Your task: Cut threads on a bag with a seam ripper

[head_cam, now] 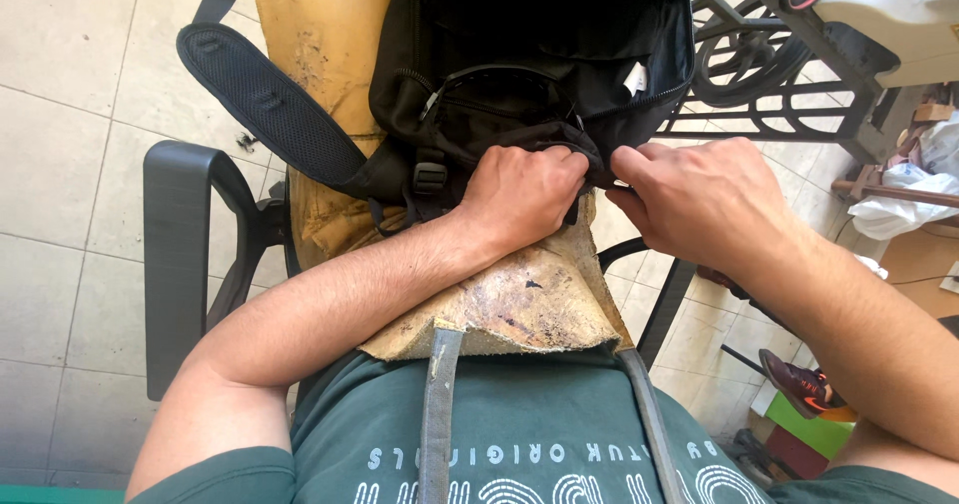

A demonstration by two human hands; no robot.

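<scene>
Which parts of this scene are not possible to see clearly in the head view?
- Fingertips of left hand: curled into black fabric backpack.
- Right hand fingertips: tucked under the backpack's edge.
- Backpack top: cut off by the frame.
- Black metal treadle frame: partly behind the backpack.

Black fabric backpack (519, 74) with a black mesh-textured padded strap (265, 99) and a small white tag. Tan leather apron (519, 299), mottled with dark stains and scuffs, hung on grey webbing straps (440, 414). Dark green cotton T-shirt (539, 434) bearing white print. Black plastic chair armrest (178, 264). Pale grey floor tiles (70, 164). Black wrought-iron treadle frame (769, 84) with scrollwork pattern.
</scene>
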